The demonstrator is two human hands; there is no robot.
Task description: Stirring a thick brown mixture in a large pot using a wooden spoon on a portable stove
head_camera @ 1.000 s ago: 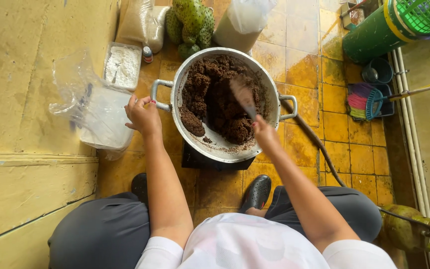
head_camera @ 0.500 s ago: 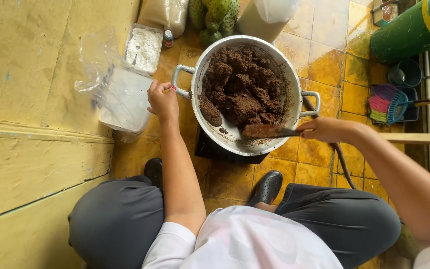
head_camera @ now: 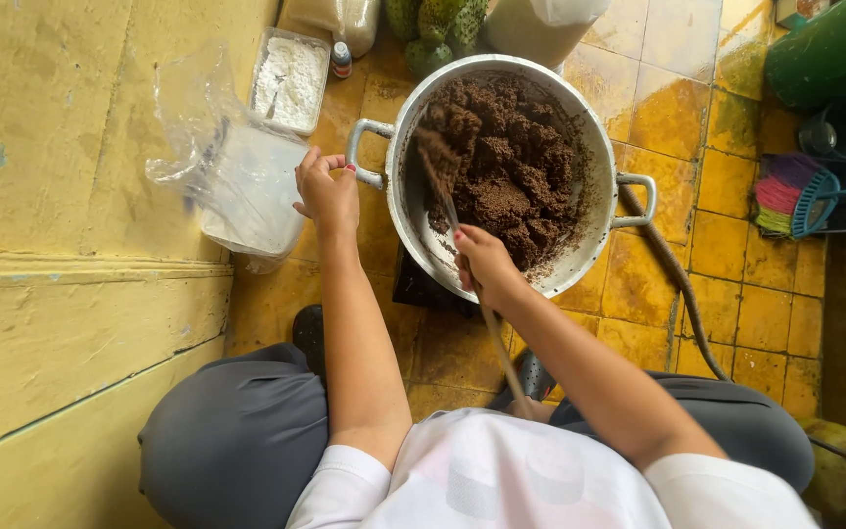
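Two hands closed: left (head_camera: 327, 191) on pot handle (head_camera: 364, 155), right (head_camera: 485, 263) gripping spatula (head_camera: 440, 167).

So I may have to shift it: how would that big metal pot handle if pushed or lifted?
The pot is probably heavy, since it is loaded with dense brown clumps. It may slide or tip, which could be why the left hand grips a side handle. Two handles suggest lifting two-handed.
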